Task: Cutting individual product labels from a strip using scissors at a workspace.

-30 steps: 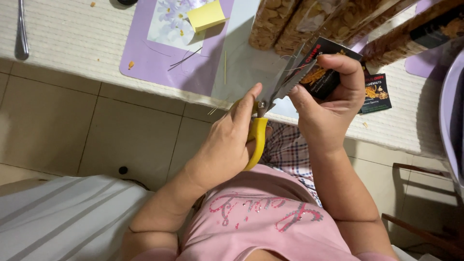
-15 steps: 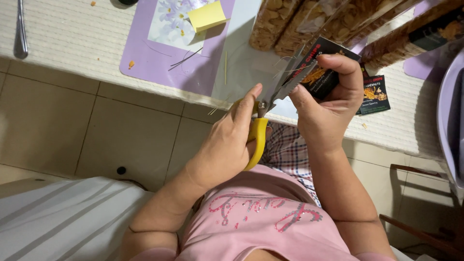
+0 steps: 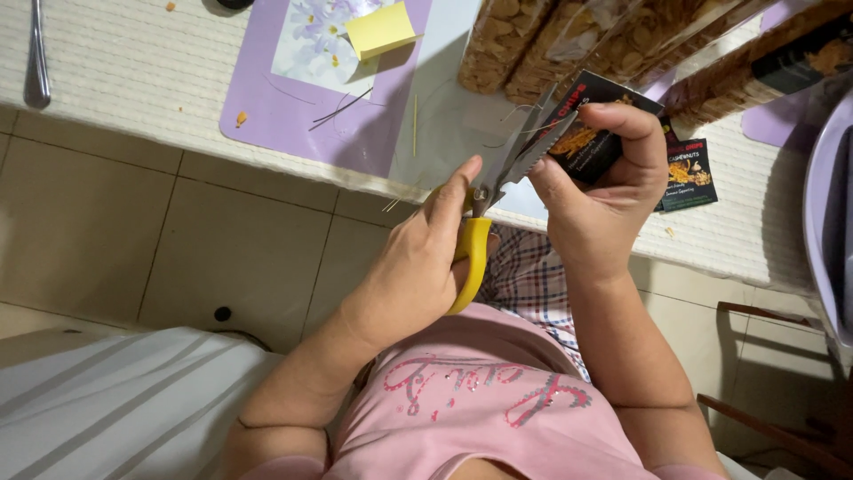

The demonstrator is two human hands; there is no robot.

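Head view looking down: our left hand (image 3: 418,267) is closed around the yellow handles of the scissors (image 3: 498,196), forefinger laid along the pivot; our right hand (image 3: 604,200) is closed on a small dark snack packet (image 3: 591,133), thumb on its near face and fingers curled over its far edge. The packet lies up and to the right of the left hand, held above the table (image 3: 124,80) edge; the scissors' long axis runs from the handles near our lap up and rightward to the blade tips, which stand parted and meet the packet's left edge; whether they bite into it yet we cannot tell. The right hand is the nearer 1 to the packet, being on it; its thumb sits just beside the blades. Farther off, 3 clear bags of nuts (image 3: 569,40) lie across the table just beyond the packet; a 2nd dark packet (image 3: 689,178) lies flat to the right, partly behind the right hand; left of the blades are a purple placemat (image 3: 267,116), a yellow sticky pad (image 3: 380,29), some thin wires (image 3: 342,108) and a toothpick (image 3: 414,124); a spoon (image 3: 37,53) lies far left.
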